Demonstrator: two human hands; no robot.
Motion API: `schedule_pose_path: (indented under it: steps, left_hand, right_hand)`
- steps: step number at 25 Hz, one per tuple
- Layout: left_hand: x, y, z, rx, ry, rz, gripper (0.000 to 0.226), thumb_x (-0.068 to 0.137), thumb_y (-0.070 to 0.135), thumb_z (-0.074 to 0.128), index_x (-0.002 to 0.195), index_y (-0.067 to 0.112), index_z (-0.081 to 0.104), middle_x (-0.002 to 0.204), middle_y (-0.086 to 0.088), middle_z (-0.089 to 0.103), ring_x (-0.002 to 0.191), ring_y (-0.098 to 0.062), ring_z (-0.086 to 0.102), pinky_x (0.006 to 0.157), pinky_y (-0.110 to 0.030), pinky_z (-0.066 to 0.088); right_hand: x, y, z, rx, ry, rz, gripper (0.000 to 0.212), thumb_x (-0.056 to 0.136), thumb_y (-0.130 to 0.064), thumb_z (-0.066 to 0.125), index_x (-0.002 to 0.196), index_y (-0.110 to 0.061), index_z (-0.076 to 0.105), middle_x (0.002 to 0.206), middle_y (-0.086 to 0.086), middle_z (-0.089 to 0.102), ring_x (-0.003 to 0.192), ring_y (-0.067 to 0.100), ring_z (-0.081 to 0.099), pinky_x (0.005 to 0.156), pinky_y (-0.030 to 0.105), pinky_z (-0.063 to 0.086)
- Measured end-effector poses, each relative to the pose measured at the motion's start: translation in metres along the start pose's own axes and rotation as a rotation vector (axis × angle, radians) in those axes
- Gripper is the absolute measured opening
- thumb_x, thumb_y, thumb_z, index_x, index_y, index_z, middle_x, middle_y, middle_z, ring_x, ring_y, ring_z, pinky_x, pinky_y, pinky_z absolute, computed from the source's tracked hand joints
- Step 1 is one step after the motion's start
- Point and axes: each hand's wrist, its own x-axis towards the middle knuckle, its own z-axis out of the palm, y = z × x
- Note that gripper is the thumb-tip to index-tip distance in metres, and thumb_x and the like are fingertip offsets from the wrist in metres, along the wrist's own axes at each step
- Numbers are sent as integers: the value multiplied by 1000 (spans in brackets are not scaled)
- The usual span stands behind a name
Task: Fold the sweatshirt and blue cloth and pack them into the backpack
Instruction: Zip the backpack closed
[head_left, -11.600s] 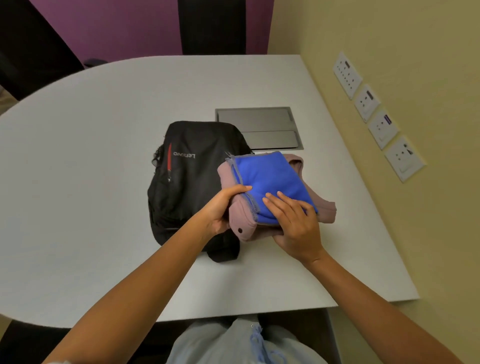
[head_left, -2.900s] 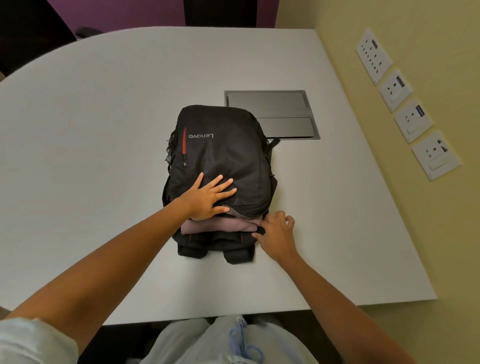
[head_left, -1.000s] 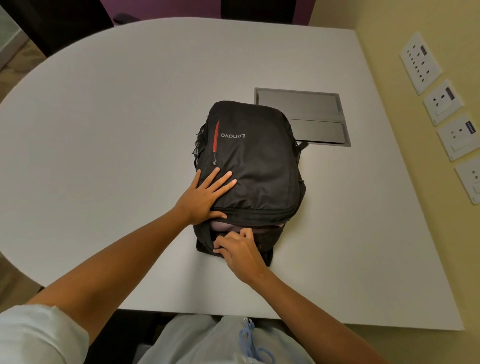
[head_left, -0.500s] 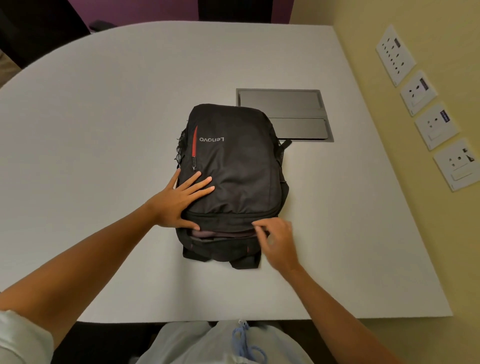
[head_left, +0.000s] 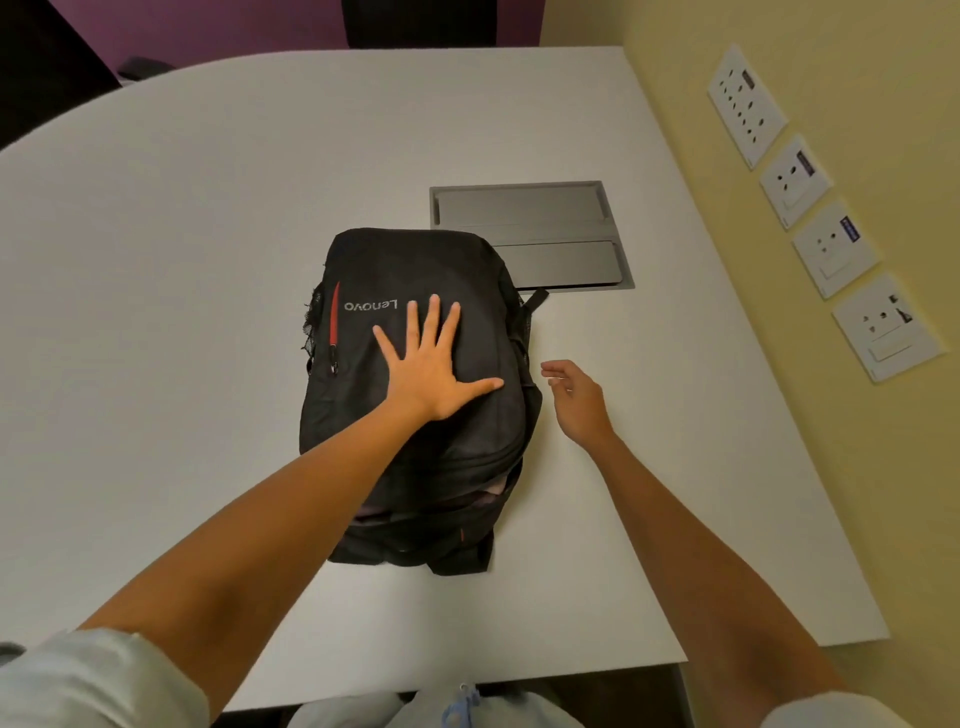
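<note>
My left hand (head_left: 434, 371) lay flat, fingers spread and straight, on the front of the black backpack (head_left: 415, 395), which rested on its back in the middle of the white table (head_left: 156, 312). My right hand (head_left: 574, 397) hovered just beside the bag's right side, fingers loosely relaxed and holding nothing. At the near end of the bag, the opening gaped slightly, and a sliver of the pinkish sweatshirt (head_left: 491, 488) showed inside; the blue cloth could not be seen. A grey metal panel (head_left: 550, 223) sat set into the tabletop just beyond the bag, and four wall sockets (head_left: 831, 244) lined the yellow wall to my right.
</note>
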Motion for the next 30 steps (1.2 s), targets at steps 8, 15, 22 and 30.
schedule_pose_path:
  steps: [8, 15, 22, 30]
  left_hand:
    - [7, -32, 2, 6, -193, -52, 129, 57, 102, 35, 153, 37, -21, 161, 7, -30, 146, -26, -33, 108, -71, -21]
    - [13, -34, 2, -33, -267, -47, 132, 54, 101, 36, 152, 38, -24, 159, 8, -34, 144, -25, -37, 107, -71, -23]
    - [12, -32, 1, -33, -270, -59, 128, 58, 99, 40, 153, 39, -22, 160, 8, -33, 144, -25, -37, 105, -69, -26]
    - [15, -30, 0, -21, -284, -77, 128, 58, 99, 39, 153, 39, -21, 160, 8, -33, 144, -24, -37, 105, -69, -25]
  right_hand:
    - [17, 1, 14, 131, -326, 10, 47, 100, 5, 41, 143, -13, 49, 134, 1, 56, 90, -4, 67, 86, 8, 49]
    - [12, 7, 38, 186, -6, 105, 23, 93, -6, 64, 116, -6, 66, 102, 5, 69, 87, 17, 66, 80, 15, 55]
    - [26, 8, 36, -25, -67, 71, 16, 102, -4, 44, 109, 1, 58, 94, 10, 62, 84, 19, 58, 72, 15, 46]
    - [23, 9, 38, 55, -77, 139, 18, 100, -8, 52, 115, -1, 60, 96, 5, 64, 88, 19, 61, 69, 11, 45]
